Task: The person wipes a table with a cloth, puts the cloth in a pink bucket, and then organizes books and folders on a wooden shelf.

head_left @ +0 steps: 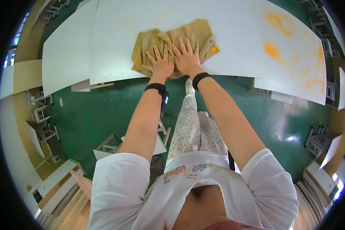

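Observation:
A crumpled tan cloth (191,30) with orange-yellow stains lies on the white tabletop (112,49), close to its near edge. My left hand (161,61) presses flat on the cloth's left half, fingers spread. Beside it, my right hand (187,57) rests palm down on the other half, its fingers also apart. Neither hand has its fingers closed around the fabric. Orange smears (279,26) mark the right part of the tabletop, with a denser orange patch (271,50) nearer to me. Both wrists wear black bands.
The table's near edge runs just below my hands, over a green floor (103,109). A white stool (158,142) stands behind my left arm. More tables and stools (43,115) line the room's left side, and a tilted white tabletop (330,151) is at the right.

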Demonstrator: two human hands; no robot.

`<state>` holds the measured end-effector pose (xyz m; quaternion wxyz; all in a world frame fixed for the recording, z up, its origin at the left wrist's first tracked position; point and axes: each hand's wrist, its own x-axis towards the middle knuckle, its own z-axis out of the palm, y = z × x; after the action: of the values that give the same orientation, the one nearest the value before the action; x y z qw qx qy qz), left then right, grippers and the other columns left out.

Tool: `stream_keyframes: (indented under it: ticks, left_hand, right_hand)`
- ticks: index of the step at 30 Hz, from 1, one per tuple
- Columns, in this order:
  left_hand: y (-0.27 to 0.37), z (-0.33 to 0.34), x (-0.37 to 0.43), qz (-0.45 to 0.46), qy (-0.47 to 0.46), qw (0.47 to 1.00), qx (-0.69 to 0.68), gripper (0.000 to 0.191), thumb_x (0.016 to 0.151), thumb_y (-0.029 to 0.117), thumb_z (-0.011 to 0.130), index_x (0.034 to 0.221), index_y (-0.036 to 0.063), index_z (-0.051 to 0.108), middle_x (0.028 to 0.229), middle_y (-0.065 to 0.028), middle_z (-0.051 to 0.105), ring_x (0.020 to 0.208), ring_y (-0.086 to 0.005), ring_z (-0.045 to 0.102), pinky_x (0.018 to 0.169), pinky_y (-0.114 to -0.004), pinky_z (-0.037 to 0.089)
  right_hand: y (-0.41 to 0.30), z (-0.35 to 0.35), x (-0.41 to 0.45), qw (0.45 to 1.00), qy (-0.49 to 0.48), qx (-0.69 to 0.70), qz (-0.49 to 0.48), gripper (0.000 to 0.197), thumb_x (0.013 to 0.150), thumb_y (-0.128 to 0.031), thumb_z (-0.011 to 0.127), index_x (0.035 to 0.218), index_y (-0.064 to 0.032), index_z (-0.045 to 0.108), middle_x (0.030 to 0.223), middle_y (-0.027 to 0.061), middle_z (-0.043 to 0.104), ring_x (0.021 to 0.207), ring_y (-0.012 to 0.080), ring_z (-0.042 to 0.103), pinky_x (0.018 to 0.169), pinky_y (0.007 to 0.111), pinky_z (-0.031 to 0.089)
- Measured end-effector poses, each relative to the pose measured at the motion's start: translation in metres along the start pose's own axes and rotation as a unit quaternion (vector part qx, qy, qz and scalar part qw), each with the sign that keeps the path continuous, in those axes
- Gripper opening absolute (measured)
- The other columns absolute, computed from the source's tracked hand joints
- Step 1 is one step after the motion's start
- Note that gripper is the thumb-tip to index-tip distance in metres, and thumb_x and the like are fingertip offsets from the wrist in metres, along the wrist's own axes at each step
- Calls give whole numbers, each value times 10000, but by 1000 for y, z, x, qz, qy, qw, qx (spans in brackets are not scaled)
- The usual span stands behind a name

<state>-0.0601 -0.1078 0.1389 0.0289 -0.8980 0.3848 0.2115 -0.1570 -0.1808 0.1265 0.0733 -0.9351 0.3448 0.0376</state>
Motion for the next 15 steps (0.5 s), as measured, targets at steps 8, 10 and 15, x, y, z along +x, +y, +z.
stream_keyframes:
  ticks: [8, 10, 15]
  left_hand:
    - [-7, -1, -33, -39, -76, 996, -16, 570, 959, 494, 221, 1480, 389, 17, 1555, -7, -150, 1397, -414, -143, 969, -785, 23]
    - [-9, -1, -25, -37, -74, 996, -25, 578, 953, 509, 227, 1480, 390, 19, 1554, -21, -155, 1388, -435, -154, 955, -795, 23]
    - [-15, -14, 2, -55, -84, 993, -57, 615, 925, 572, 244, 1475, 405, 25, 1545, -104, -166, 1331, -544, -189, 890, -833, 29]
  right_hand:
    - [-20, -3, -22, 998, -67, -2, 16, 532, 975, -391, 260, 1489, -306, 152, 1569, 32, 41, 1437, 291, 19, 1087, 645, 35]
    - [-21, 0, -19, 998, -61, 6, 23, 536, 968, -377, 288, 1485, -316, 161, 1570, 25, 30, 1437, 290, 19, 1071, 672, 38]
    - [-32, -9, 6, 996, -74, 31, 49, 533, 967, -392, 269, 1483, -313, 161, 1568, 26, 31, 1435, 302, 21, 1037, 724, 49]
